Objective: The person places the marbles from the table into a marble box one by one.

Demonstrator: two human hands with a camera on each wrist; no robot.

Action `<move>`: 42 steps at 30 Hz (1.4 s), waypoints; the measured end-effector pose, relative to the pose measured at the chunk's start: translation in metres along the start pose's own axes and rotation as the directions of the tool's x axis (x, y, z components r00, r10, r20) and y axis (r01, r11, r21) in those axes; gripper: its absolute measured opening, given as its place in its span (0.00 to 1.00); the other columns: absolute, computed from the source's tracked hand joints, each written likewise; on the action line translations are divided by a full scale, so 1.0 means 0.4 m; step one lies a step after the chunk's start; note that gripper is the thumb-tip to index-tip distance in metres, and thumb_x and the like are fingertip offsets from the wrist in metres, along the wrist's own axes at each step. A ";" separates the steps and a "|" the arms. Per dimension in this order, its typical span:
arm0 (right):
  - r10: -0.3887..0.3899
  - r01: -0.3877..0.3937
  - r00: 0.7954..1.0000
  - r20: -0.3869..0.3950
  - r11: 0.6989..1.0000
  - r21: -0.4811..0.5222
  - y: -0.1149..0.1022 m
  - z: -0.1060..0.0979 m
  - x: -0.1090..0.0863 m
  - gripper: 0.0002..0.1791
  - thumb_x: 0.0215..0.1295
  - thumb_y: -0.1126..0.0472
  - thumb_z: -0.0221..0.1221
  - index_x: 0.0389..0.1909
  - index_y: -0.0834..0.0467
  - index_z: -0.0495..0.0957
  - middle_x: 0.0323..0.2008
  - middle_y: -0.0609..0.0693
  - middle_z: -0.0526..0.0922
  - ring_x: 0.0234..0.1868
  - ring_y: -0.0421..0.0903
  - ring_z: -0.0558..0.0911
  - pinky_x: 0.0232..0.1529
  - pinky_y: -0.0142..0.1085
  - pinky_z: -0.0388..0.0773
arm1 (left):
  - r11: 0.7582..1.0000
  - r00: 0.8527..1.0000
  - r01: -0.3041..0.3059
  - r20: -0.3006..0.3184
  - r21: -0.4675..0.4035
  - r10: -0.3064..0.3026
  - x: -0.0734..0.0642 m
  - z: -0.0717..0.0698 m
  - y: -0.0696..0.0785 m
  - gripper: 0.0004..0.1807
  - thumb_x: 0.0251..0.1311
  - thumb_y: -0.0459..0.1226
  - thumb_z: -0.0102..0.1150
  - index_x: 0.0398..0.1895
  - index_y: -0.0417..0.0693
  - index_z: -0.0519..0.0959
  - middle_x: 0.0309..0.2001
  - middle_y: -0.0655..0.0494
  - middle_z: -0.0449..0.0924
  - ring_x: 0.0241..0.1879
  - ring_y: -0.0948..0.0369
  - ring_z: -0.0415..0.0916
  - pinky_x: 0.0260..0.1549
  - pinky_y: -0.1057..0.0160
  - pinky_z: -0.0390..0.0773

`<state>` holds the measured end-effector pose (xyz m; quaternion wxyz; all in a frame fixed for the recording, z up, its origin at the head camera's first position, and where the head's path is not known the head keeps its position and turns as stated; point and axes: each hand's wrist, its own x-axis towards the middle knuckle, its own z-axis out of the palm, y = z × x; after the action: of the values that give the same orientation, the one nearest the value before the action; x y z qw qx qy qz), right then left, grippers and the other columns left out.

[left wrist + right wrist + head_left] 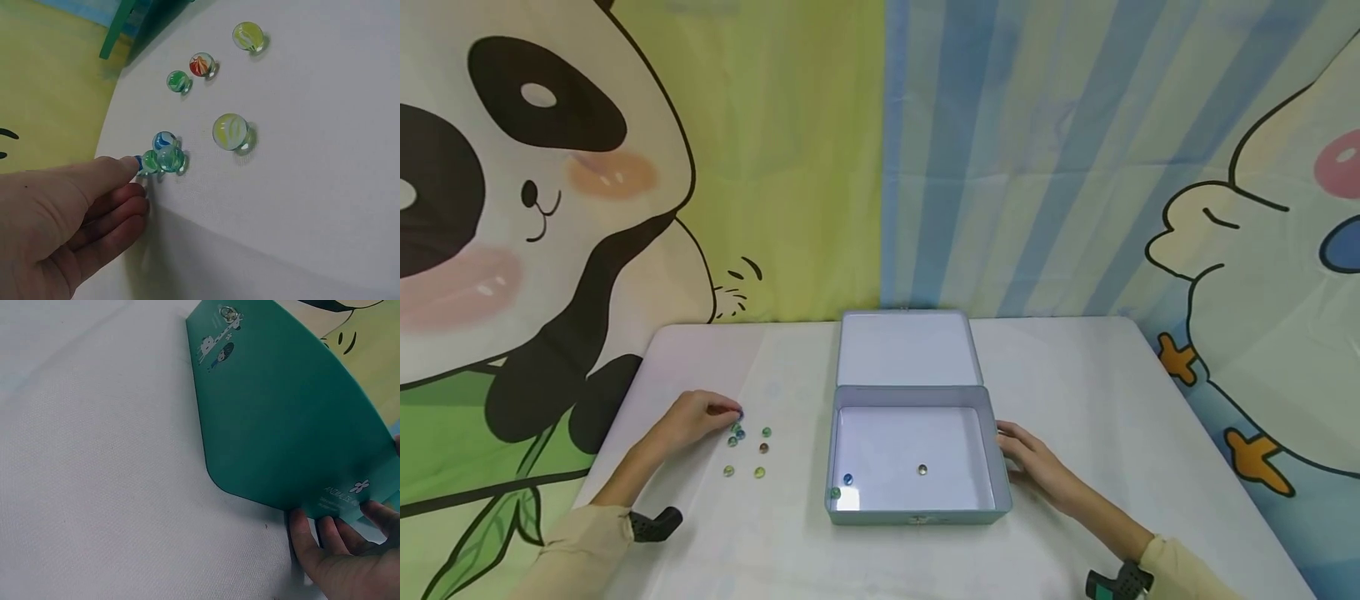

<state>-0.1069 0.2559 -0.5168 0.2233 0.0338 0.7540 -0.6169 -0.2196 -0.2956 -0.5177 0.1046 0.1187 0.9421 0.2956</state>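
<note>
In the left wrist view, we see the left hand (692, 417) pinching a dark blue marble (138, 164) between thumb and forefinger, right at the tips. The marble peeks out past the thumb, and the other fingers curl in below it. We cannot tell whether it touches the table (1075, 358).

Just beside the pinch, three marbles sit close together: a green marble (150, 161), a blue-and-white marble (164, 141) and a pale green marble (170, 159). Apart from these lie a red-striped marble (202, 64), with a second green marble (177, 81) near it, and two yellow marbles (230, 131) (248, 36) on the side nearer the person.

We note the right hand (1033, 464) with fingers extended, touching the outside of the box (880, 518) on its right (how firmly, we cannot tell). The lid (910, 350) lies back, open. Inside the box we count three: a blue marble (847, 479) toward the left, one green (836, 493) by the near left corner, and a brownish marble (922, 470) right of centre.
</note>
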 end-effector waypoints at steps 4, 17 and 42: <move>0.004 -0.004 1.000 -0.006 1.000 -0.002 0.000 0.000 0.001 0.34 0.74 0.46 0.46 0.73 0.60 0.52 0.73 0.65 0.56 0.73 0.67 0.56 0.64 0.57 0.70 | 1.000 1.000 -0.008 0.003 0.026 0.008 0.014 -0.001 0.005 0.11 0.59 0.38 0.65 0.44 0.44 0.85 0.39 0.52 0.86 0.37 0.61 0.77 0.37 0.65 0.78; -0.004 0.004 1.000 -0.003 1.000 -0.012 0.003 0.000 0.004 0.34 0.75 0.46 0.45 0.73 0.60 0.52 0.73 0.65 0.57 0.73 0.67 0.57 0.64 0.58 0.69 | 0.995 0.997 -0.068 0.029 0.067 0.066 0.049 0.012 0.034 0.07 0.59 0.35 0.65 0.38 0.44 0.85 0.33 0.56 0.85 0.32 0.64 0.76 0.34 0.67 0.78; 0.001 -0.001 1.000 0.008 1.000 0.001 0.003 -0.006 0.008 0.34 0.75 0.46 0.46 0.74 0.60 0.52 0.73 0.64 0.57 0.73 0.67 0.56 0.65 0.59 0.69 | 0.813 0.944 0.047 0.292 -0.580 0.155 0.070 -0.003 0.368 0.25 0.61 0.48 0.63 0.51 0.34 0.80 0.39 0.48 0.86 0.38 0.61 0.84 0.46 0.60 0.84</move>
<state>-0.1100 0.2579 -0.5187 0.2267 0.0320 0.7527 -0.6173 -0.2227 -0.1712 -0.4346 0.2814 0.1555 0.7726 0.5474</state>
